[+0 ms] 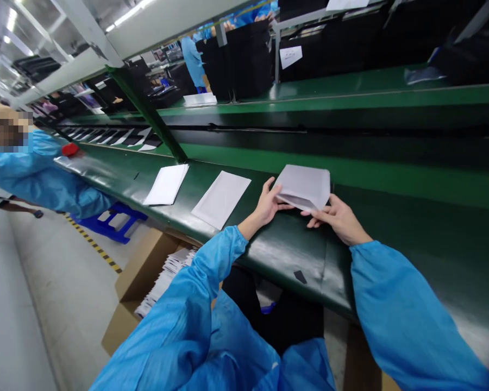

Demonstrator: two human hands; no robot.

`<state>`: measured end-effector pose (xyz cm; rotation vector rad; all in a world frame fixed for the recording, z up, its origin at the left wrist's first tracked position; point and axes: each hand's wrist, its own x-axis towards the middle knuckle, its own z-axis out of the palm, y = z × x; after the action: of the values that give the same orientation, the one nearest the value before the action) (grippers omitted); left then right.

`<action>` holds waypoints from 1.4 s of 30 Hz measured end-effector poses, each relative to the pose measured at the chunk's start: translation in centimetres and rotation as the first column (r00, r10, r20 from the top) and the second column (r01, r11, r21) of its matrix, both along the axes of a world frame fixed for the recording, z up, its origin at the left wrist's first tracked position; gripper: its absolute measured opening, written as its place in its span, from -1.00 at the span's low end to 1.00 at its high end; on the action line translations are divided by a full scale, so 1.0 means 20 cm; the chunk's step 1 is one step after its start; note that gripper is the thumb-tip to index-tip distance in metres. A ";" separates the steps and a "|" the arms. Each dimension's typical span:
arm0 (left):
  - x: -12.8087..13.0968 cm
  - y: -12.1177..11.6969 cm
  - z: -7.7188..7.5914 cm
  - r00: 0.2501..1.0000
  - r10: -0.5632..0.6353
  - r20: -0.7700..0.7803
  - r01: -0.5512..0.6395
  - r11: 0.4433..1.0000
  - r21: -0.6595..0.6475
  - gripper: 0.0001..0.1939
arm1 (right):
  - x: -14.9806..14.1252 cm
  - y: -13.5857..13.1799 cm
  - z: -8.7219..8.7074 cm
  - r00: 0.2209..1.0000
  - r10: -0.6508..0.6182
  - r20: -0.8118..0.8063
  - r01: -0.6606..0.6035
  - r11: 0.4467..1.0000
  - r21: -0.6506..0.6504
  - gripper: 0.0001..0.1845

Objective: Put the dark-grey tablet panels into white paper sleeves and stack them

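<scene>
A grey paper envelope (305, 185) is held just above the green conveyor belt (391, 179). My left hand (268, 203) grips its left edge with thumb and fingers. My right hand (339, 217) pinches its lower right corner. Both sleeves are blue. To the left, two more flat sheets lie on the belt: a grey one (221, 198) and a white one (167, 184).
A cardboard box (146, 271) with stacked white papers stands on the floor below the belt at left. Another person in a blue coat (44, 174) stands at far left. Black boxes (240, 60) line the upper shelf behind the belt. A blue stool (114, 220) sits on the floor.
</scene>
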<state>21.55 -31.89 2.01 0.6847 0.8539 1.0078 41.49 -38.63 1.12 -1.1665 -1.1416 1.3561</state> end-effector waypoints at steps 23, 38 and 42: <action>-1.44 -0.01 -0.01 0.191 0.351 -0.917 0.122 0.918 0.377 -0.43 | -0.30 -0.03 -0.04 0.812 0.436 -0.389 -0.505 0.858 -0.094 -0.32; -1.26 0.15 0.11 0.201 -0.001 -0.980 0.374 0.924 0.076 -0.49 | -0.91 0.20 -0.09 0.811 0.394 -0.433 -0.490 0.861 -0.134 -0.61; -1.24 0.03 0.09 0.582 -0.080 -0.809 0.393 0.899 0.194 -0.50 | -0.91 0.18 -0.10 0.879 0.346 -0.329 -0.415 0.894 -0.167 -0.51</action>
<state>-3.33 -31.34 3.89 1.6027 1.3069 0.5699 23.23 -35.06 -0.88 -0.8817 -1.0503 1.9444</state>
